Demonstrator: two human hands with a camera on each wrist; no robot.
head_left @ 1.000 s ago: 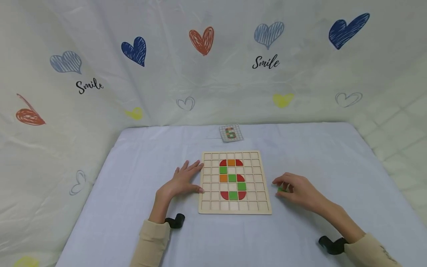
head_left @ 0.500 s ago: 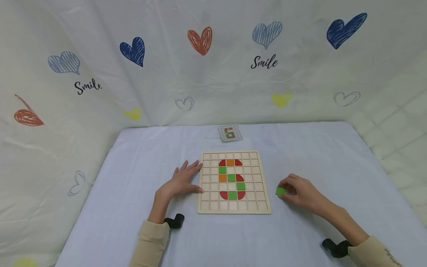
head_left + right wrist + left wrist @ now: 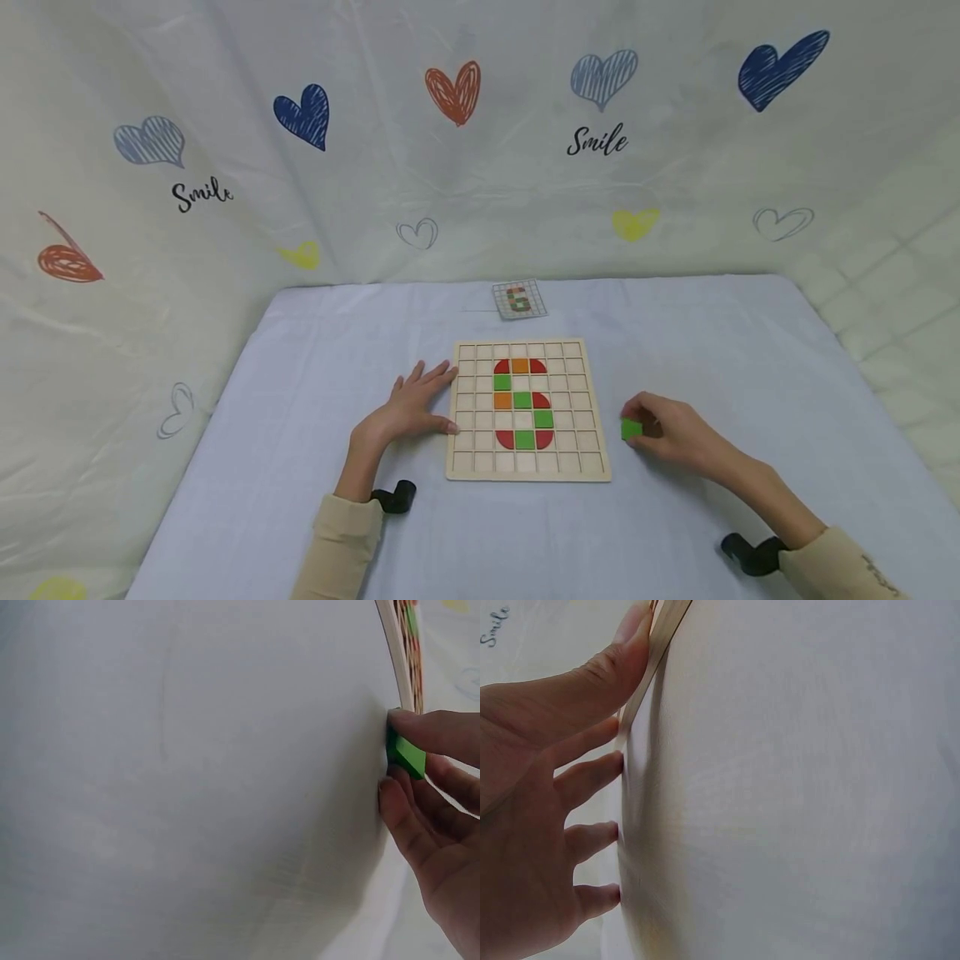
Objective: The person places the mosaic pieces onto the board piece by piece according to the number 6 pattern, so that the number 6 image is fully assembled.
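Observation:
A light wooden grid board [image 3: 480,462] lies mid-table, with red, orange and green tiles set in its cells in a shape like an S. My left hand [image 3: 405,412] rests at the board's left edge, fingers spread; in the left wrist view the thumb [image 3: 634,645] lies against the wooden edge. Just right of the board my right hand [image 3: 675,429] pinches a small green square tile [image 3: 632,429] between thumb and fingers. The right wrist view shows this green tile [image 3: 409,756] tilted, close to the tablecloth.
Behind the board lies a small pattern card [image 3: 519,300] with a coloured figure on a grid. A white cloth covers the table [image 3: 300,350]. A white curtain [image 3: 525,183] with printed hearts hangs behind it. Black wrist cameras sit by both sleeves.
The green tile, mostly hidden by the right fingers at first, now shows more of its face as the fingers have shifted on it. The left hand and board stay in place.

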